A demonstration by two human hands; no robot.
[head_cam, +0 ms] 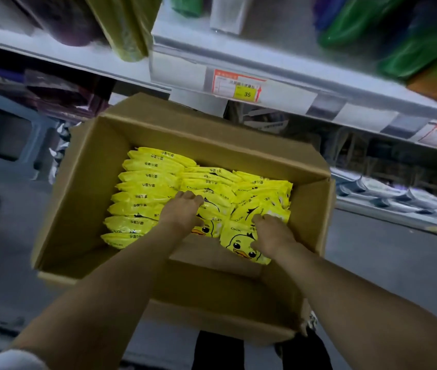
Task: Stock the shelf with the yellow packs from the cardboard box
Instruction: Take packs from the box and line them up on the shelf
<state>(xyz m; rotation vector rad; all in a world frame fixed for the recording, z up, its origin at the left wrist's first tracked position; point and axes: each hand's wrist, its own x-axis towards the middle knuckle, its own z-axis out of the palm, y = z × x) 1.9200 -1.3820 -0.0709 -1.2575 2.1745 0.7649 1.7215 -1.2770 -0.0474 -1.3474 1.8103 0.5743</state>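
- Both bare arms reach down into the open cardboard box (pixel 83 198) in a shop aisle, as seen on my feed from the head camera.
- The yellow packs (pixel 142 198) stand on edge inside the box in three rows: a long row at the left, and a middle and a right row that lean back.
- The left hand (pixel 181 212) lies on the middle row. Its fingers curl down over the top edges of the packs there; I cannot see its thumb.
- The right hand (pixel 274 235) holds the near end of the right row, fingers hooked over the tops and thumb pressed on the duck face of the front pack (pixel 238 244).
- The box sits low in front of the shelf (pixel 278 68), its far flap just under the shelf's edge and its near flap folded towards me.
- A red and yellow price label (pixel 238 85) hangs on that shelf's front rail; green bags (pixel 399 30) lie on the shelf to the right, blurred.
- A lower shelf (pixel 372 209) to the right of the box carries pale wrapped goods that I cannot identify.
- Grey floor (pixel 372 263) shows beside the box.
- Dark trouser legs (pixel 217 351) show below the box.
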